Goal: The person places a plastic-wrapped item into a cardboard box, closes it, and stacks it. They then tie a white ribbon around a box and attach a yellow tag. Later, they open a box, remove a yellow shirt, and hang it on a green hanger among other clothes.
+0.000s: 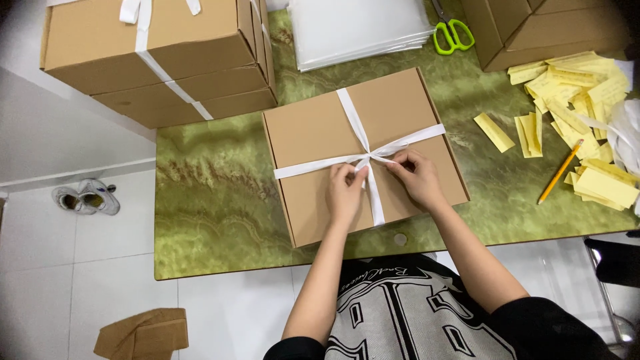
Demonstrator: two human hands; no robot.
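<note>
A flat brown cardboard box (313,140) lies on the green marbled table (213,213) in front of me. A white ribbon (353,123) crosses it both ways and meets in a knot near the middle. My left hand (345,193) pinches the ribbon just left of the knot. My right hand (419,177) pinches the ribbon strand just right of it. A loose ribbon tail (375,197) hangs down between my hands toward the box's near edge.
A stack of ribbon-tied cardboard boxes (160,60) stands at the back left. White sheets (360,27) and green-handled scissors (453,33) lie at the back. Yellow paper strips (580,100) and a pencil (560,172) lie right. Shoes (87,197) sit on the floor.
</note>
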